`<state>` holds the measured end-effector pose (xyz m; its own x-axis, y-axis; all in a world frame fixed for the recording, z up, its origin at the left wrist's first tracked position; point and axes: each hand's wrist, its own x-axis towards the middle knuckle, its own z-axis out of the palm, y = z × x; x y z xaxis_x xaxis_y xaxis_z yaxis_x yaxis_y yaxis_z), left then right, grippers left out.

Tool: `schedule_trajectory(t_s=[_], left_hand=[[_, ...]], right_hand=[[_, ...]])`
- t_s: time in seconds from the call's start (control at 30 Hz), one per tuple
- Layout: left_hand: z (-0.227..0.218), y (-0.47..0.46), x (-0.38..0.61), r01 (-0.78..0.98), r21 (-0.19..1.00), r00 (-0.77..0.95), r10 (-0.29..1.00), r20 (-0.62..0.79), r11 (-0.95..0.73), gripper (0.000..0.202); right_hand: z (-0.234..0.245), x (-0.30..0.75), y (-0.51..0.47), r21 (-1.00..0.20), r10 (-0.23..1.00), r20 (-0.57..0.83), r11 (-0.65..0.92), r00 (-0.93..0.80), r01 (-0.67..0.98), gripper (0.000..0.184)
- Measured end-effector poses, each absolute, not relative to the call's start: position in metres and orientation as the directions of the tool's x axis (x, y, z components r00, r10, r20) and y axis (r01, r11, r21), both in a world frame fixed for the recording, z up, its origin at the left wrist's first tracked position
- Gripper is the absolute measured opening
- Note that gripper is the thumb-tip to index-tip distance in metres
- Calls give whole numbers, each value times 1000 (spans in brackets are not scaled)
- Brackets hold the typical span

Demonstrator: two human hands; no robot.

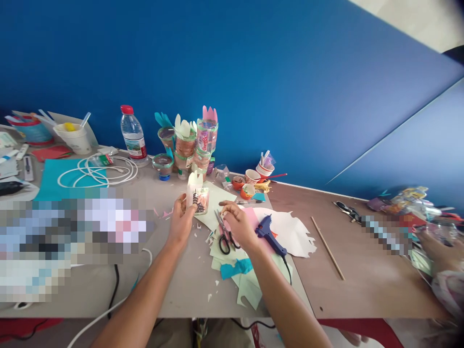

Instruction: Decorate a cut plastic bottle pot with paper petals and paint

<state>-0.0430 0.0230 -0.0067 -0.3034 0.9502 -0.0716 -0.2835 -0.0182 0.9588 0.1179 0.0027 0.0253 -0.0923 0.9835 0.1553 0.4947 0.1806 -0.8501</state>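
Note:
My left hand (182, 217) is closed around a small clear cup (201, 201) with printed pictures on its side. A white paper piece with petal-like tips (195, 181) stands up at the cup's left side. To the right of the cup, my right hand (235, 220) hovers with thumb and fingers drawn together; anything between them is too small to make out. Black-handled scissors (224, 241) lie just under that hand on pale green paper scraps (248, 292). A blue glue gun (270, 236) lies right of my right wrist.
Decorated cups with paper petals (185, 145) stand by the blue wall, beside a red-capped bottle (133, 135). Small paper cups (248, 191) sit farther right. A white cable (97, 171) is coiled at left. A wooden stick (328, 249) lies right; another person's hand (440, 253) is at far right.

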Motion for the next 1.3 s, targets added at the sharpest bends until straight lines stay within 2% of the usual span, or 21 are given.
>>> schedule_trajectory(t_s=[0.17,0.3,0.4,0.5,0.6,0.7,0.8,0.93,1.07,1.3], left_hand=[[-6,21,-41,-275,961,-218,972,-91,28,45],[-7,22,-41,-225,974,-190,979,-79,35,48],[-6,21,-42,-166,985,-174,982,-69,40,51],[-9,20,-41,-140,989,-139,988,-63,43,56],[-15,22,-42,-104,994,-102,994,-45,34,61],[-19,24,-43,-32,999,-112,993,-36,33,65],[-20,24,-43,46,999,-123,992,-19,25,68],[-18,21,-41,116,993,-126,992,7,8,66],[-14,18,-40,127,992,-110,994,0,14,66],[-13,16,-38,170,985,-85,996,2,12,67]], right_hand=[[14,116,7,-991,980,121,128,-156,38,10],[5,114,9,-953,976,70,5,-205,-304,13],[4,119,12,-896,981,25,-64,-194,-439,18],[5,123,15,-860,989,-26,-95,-144,-501,22],[3,123,16,-907,997,-56,-72,-50,-416,18],[1,120,15,-988,995,-9,6,96,-153,11],[4,120,13,-989,974,114,92,198,119,11],[12,121,11,-897,932,311,225,183,381,12],[15,121,9,-817,899,413,296,145,494,14],[9,119,10,-726,839,534,389,108,567,15]])
